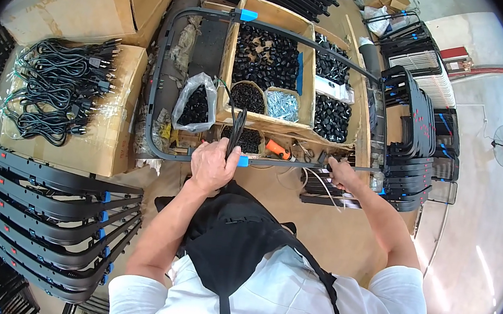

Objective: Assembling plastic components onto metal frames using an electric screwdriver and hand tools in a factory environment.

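Observation:
A large black tubular frame [154, 99] with rounded corners and blue clips lies across the wooden parts box and the bench. My left hand [212, 164] is closed around a folded black cord [237, 132], just above the near bar by a blue clip [243, 161]. One end of the cord loops up toward the box. My right hand [346, 175] is at the right part of the same bar, fingers closed; a small dark piece shows at the fingertips, its kind unclear. A thin white cable [323, 181] hangs beside that hand.
The wooden parts box [304, 128] holds black caps, screws and silver fasteners. A plastic bag [195, 104] of black parts and an orange-handled tool [278, 149] lie nearby. Bundled cords [64, 89] cover a carton at left. Stacked black frames [54, 200] stand left, others [413, 126] right.

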`<action>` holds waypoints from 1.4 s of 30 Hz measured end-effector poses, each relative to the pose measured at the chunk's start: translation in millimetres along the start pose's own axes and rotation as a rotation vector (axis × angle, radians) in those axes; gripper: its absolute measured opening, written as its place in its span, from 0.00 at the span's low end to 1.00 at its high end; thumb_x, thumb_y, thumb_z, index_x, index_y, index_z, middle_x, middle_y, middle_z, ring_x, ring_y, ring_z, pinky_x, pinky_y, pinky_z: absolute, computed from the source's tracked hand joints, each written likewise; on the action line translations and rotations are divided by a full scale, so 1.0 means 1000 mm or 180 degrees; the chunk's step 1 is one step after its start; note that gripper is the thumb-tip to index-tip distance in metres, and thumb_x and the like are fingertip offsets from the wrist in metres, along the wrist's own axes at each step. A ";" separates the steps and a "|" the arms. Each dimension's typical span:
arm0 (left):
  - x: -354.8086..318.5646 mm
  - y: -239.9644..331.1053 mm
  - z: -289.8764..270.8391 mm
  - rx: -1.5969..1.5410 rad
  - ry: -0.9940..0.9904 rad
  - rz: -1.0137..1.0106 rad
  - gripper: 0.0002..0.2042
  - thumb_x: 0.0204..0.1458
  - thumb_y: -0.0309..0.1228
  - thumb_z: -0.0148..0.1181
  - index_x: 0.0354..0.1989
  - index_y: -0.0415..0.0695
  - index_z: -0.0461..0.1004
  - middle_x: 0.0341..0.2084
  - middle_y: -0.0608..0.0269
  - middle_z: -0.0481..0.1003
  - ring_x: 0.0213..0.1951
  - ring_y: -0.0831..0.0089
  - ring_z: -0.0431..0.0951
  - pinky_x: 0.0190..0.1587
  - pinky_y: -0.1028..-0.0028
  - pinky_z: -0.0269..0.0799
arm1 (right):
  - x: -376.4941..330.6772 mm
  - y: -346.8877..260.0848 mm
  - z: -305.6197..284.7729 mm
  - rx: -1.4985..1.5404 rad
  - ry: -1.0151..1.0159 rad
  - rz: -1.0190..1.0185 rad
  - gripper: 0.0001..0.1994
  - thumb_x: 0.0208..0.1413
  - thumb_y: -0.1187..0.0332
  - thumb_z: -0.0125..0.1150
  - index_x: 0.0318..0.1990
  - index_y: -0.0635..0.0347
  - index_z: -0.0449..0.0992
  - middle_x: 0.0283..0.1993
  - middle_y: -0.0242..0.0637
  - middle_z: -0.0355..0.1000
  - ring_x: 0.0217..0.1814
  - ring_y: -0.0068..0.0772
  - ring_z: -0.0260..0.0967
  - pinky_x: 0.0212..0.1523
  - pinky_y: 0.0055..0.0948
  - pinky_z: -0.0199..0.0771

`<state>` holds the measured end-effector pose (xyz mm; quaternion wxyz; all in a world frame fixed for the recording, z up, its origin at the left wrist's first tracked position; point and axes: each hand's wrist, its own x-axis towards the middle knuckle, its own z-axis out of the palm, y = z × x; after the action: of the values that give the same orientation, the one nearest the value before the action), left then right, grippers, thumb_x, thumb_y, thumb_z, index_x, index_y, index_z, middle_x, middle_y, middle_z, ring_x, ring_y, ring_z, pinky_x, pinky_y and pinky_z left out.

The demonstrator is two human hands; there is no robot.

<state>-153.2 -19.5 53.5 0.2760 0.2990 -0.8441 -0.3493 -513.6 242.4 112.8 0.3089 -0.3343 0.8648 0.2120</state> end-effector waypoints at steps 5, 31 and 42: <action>-0.001 0.001 -0.004 0.0035 0.0056 -0.0038 0.16 0.63 0.41 0.61 0.30 0.41 0.74 0.22 0.51 0.78 0.27 0.48 0.80 0.36 0.53 0.74 | -0.020 -0.016 -0.012 -0.0267 0.0842 -0.1094 0.15 0.66 0.59 0.59 0.43 0.65 0.76 0.33 0.50 0.80 0.30 0.56 0.79 0.42 0.54 0.79; 0.000 0.006 -0.001 0.0236 0.0073 0.0038 0.17 0.62 0.44 0.61 0.29 0.43 0.74 0.21 0.47 0.78 0.27 0.45 0.81 0.36 0.50 0.76 | -0.004 -0.005 0.028 0.0537 0.1250 0.0138 0.24 0.71 0.50 0.48 0.47 0.68 0.73 0.44 0.66 0.79 0.48 0.66 0.80 0.50 0.60 0.79; -0.002 0.014 -0.011 0.0133 0.0055 -0.0056 0.18 0.62 0.43 0.61 0.29 0.39 0.74 0.23 0.41 0.78 0.28 0.39 0.80 0.36 0.46 0.74 | 0.007 -0.004 0.032 0.0421 0.1337 -0.0051 0.17 0.67 0.59 0.54 0.49 0.66 0.73 0.38 0.63 0.81 0.46 0.61 0.83 0.49 0.61 0.79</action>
<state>-149.1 -14.9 70.5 0.2739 0.3150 -0.8461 -0.3315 -502.2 255.1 84.9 0.1449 -0.3570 0.9195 0.0780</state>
